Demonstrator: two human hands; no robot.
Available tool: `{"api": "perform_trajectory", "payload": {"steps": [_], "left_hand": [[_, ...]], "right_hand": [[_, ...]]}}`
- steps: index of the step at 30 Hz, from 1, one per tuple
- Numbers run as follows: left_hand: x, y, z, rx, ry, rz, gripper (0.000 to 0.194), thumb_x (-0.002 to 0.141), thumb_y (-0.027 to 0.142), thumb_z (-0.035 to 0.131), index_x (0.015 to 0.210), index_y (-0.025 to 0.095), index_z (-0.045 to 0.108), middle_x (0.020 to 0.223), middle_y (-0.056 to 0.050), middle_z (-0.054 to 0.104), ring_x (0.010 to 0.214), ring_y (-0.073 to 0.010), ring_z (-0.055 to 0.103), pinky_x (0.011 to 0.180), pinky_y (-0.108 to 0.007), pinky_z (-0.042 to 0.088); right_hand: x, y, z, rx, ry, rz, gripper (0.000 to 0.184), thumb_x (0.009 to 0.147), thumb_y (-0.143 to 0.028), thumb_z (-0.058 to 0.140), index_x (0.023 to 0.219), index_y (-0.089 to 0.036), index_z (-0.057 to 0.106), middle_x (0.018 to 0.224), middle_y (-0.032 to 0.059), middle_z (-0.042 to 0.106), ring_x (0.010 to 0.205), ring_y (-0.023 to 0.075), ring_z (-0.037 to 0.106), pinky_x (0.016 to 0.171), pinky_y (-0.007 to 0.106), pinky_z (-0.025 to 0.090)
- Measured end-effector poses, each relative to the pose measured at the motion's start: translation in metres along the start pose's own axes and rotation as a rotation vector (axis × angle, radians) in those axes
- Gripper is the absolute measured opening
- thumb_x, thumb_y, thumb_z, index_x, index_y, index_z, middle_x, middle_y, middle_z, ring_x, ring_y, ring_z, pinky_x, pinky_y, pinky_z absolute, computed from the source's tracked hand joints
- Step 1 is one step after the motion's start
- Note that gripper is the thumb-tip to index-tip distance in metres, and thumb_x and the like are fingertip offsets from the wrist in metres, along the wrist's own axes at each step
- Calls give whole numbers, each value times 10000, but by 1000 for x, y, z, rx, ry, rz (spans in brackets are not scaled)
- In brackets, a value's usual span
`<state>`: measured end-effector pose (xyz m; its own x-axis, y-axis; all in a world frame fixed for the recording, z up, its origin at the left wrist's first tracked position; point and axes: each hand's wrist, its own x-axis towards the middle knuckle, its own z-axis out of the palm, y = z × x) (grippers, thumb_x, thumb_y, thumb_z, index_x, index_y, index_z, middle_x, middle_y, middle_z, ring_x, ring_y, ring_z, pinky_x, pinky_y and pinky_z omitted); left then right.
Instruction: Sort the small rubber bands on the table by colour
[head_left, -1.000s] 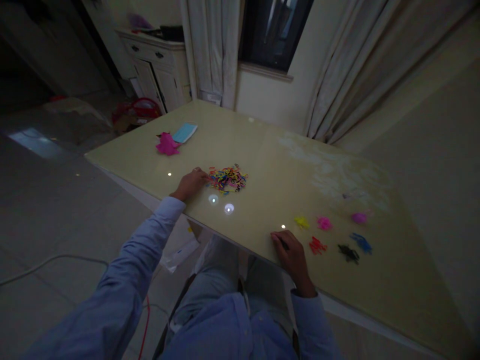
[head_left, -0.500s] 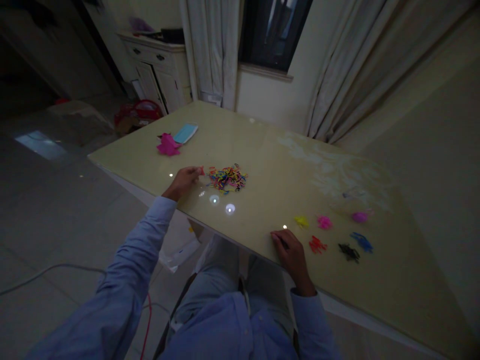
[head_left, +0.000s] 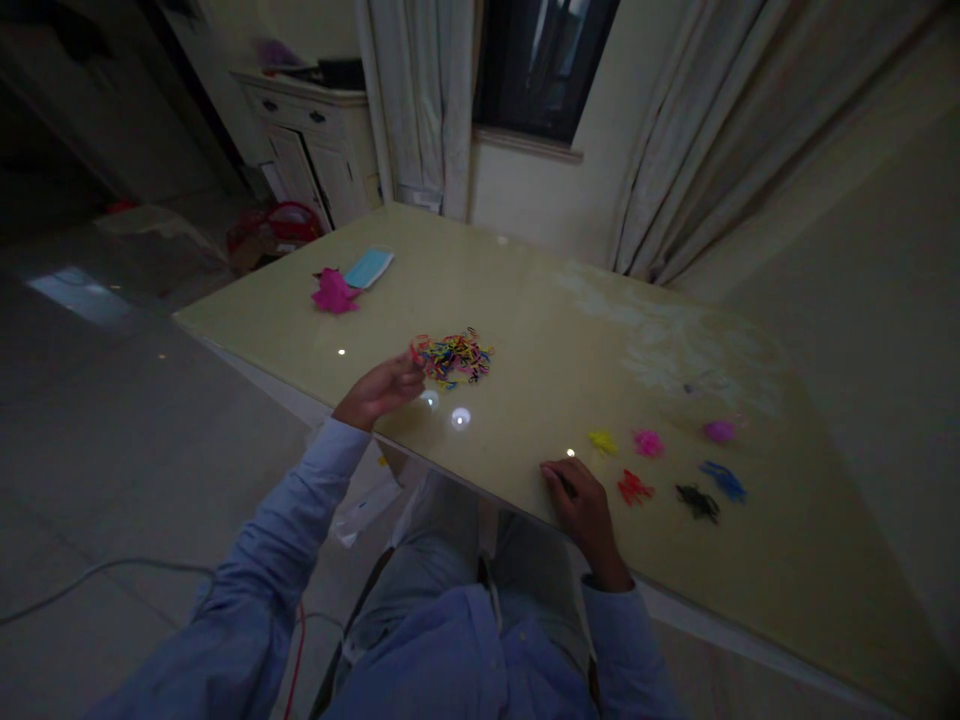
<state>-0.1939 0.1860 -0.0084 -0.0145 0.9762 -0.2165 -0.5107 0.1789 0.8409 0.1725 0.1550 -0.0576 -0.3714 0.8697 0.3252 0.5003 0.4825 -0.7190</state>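
My left hand [head_left: 388, 388] is closed in a pinch on red paper clips [head_left: 415, 352], held at the left edge of a mixed heap of coloured paper clips [head_left: 457, 356]. The clips are small and blurred, so I cannot count those between the fingers. On the near edge of the table, my right hand [head_left: 579, 500] rests with its fingers curled in, hiding whatever they may hold. Just beyond it lie small sorted piles: yellow clips [head_left: 602, 442], red clips [head_left: 635, 487], pink clips [head_left: 648, 443], black clips [head_left: 697, 502] and blue clips [head_left: 724, 481].
A purple bundle [head_left: 719, 431] lies on the right side of the pale glossy table [head_left: 525, 300]. Toward the far left are a crumpled magenta piece [head_left: 335, 291] and a light-blue face mask [head_left: 369, 268]. A cabinet [head_left: 307, 140] and curtains stand behind the table.
My left hand has moved right, bringing the red paper clips from beside the mixed heap to its left edge. My right hand has stayed in place.
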Motion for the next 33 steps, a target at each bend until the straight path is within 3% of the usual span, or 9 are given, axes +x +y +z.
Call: {"api": "perform_trajectory", "payload": {"steps": [7,13,15,19,21,23,26,28,33], "left_hand": [[-39,-27,80,-156,-149,-43,194,789,334,678,777,181,559,842,-20,515,501,-36,255,451,-208,260],[-55,-59,133,-245,-240,-40,270,746,412,756,810,196,607,868,-11,537,489,-20,309,437,-195,282],[-58,-69,147,-115,-166,50,297,752,457,753,825,198,629,882,-24,564,518,-40,369,461,-209,321],[-66,-79,166,281,78,426,240,784,455,727,740,229,658,908,-60,575,820,-163,540,673,-278,456],[-71,-78,172,361,104,511,254,784,451,726,678,235,647,923,-75,572,941,-206,535,755,-309,469],[-75,-76,178,305,82,455,268,779,472,725,698,227,651,906,-75,575,846,-188,537,693,-298,463],[-79,-73,187,87,-24,199,295,777,500,721,820,213,668,839,-44,573,607,-100,448,553,-247,395],[-80,-73,194,-28,-110,59,308,768,493,735,861,207,671,808,-28,565,567,-73,413,531,-227,371],[-81,-83,211,-93,-202,-51,312,741,471,767,838,191,669,745,-12,542,560,-66,411,527,-218,358]], "right_hand": [[0,-2,1,0,12,19,231,954,-344,521,885,-196,686,834,64,662,778,182,623,719,307,498],[0,-7,0,27,20,33,245,959,-343,505,876,-204,689,840,67,661,794,185,624,732,306,498],[0,-8,0,37,20,37,238,959,-335,507,875,-202,687,840,63,659,797,182,623,740,303,495],[-1,-9,-1,43,2,39,235,966,-324,497,891,-199,681,846,65,650,813,181,612,747,303,484],[-1,-9,-1,44,-4,39,232,970,-316,490,901,-199,679,849,66,649,814,180,607,744,303,478],[-1,-9,-1,40,-3,36,229,970,-312,489,903,-201,678,854,66,652,817,181,605,743,303,473],[-2,-8,0,36,9,32,216,961,-303,499,895,-200,678,850,63,654,814,179,604,737,298,469],[-2,-7,1,42,18,23,202,952,-290,507,890,-199,677,844,60,652,806,178,601,729,292,467],[-3,-2,5,40,41,-1,201,940,-288,495,864,-210,664,822,59,644,776,185,589,717,291,471]]}}
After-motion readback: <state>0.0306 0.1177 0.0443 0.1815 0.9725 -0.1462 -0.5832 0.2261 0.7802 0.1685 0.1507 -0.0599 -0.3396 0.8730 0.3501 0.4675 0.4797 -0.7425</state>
